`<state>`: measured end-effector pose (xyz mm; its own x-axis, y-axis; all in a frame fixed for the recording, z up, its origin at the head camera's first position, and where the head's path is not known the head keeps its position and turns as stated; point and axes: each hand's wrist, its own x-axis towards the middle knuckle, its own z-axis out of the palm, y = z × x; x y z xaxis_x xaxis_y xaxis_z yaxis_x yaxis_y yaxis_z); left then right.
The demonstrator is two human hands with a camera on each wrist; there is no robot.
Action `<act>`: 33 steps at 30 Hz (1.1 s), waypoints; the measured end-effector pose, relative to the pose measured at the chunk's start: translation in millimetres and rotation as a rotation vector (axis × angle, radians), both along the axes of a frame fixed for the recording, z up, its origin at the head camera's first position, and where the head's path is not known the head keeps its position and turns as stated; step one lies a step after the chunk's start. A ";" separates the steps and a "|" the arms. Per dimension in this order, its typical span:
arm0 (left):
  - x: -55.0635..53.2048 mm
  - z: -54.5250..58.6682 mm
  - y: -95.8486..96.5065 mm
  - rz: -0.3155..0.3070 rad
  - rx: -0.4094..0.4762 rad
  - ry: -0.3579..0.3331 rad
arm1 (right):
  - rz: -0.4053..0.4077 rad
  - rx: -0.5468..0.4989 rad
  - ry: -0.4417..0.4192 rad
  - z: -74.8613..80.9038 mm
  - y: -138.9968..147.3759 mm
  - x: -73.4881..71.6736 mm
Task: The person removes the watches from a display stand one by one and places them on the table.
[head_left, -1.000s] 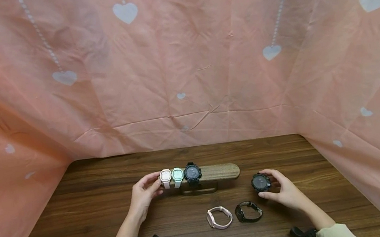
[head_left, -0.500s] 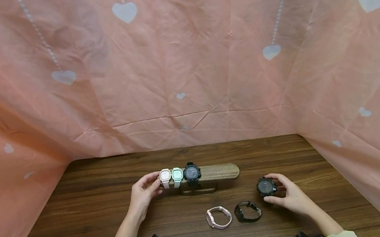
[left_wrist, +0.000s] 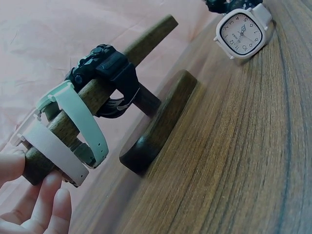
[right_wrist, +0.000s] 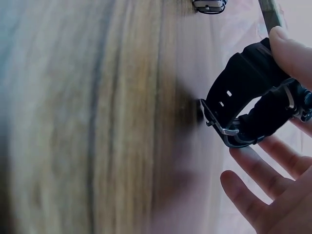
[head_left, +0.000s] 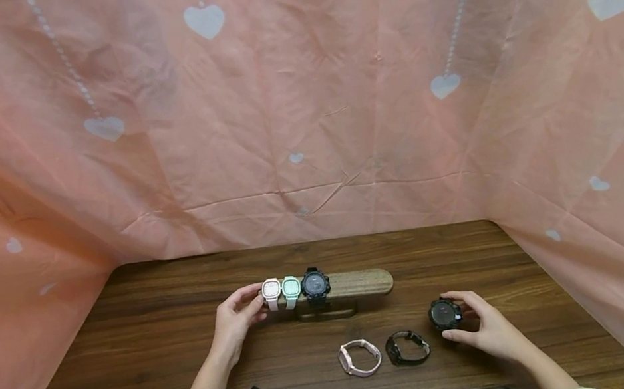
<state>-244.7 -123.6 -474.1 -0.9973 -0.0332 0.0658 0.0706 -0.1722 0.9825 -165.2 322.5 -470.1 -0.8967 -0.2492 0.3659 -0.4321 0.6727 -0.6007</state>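
Note:
My left hand (head_left: 235, 317) grips the left end of a wooden watch stand (head_left: 364, 283), thumb and fingers round its bar in the left wrist view. Strapped on that bar are a pale pink watch (head_left: 271, 290), a mint green watch (head_left: 291, 287) and a chunky black watch (head_left: 316, 284), side by side from the left end. To the right of the stand, my right hand (head_left: 486, 326) pinches a second chunky black watch (head_left: 445, 314) between thumb and fingers. Its buckled strap (right_wrist: 243, 83) forms a loop in the right wrist view.
In front of the stand a pink watch (head_left: 360, 358) and a slimmer black watch (head_left: 408, 348) lie on their sides on the dark wooden table (head_left: 148, 353). A pink curtain (head_left: 301, 122) with white hearts encloses the back and sides.
My right hand has moved right and toward the near edge with the black watch in its fingers. The left hand stays at the stand's end.

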 end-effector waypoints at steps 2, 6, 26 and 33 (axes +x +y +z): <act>0.4 -0.9 -0.1 -0.001 -0.006 0.014 | 0.004 0.010 0.012 -0.3 1.3 1.0; 0.7 0.0 0.1 0.005 -0.008 0.018 | 0.009 0.049 0.042 1.2 3.5 3.9; 1.3 1.4 -1.2 -0.006 -0.010 -0.024 | 0.096 0.209 0.126 2.8 6.1 17.4; 1.6 1.6 -1.3 -0.005 -0.002 -0.025 | 0.104 0.239 0.099 4.6 5.0 18.7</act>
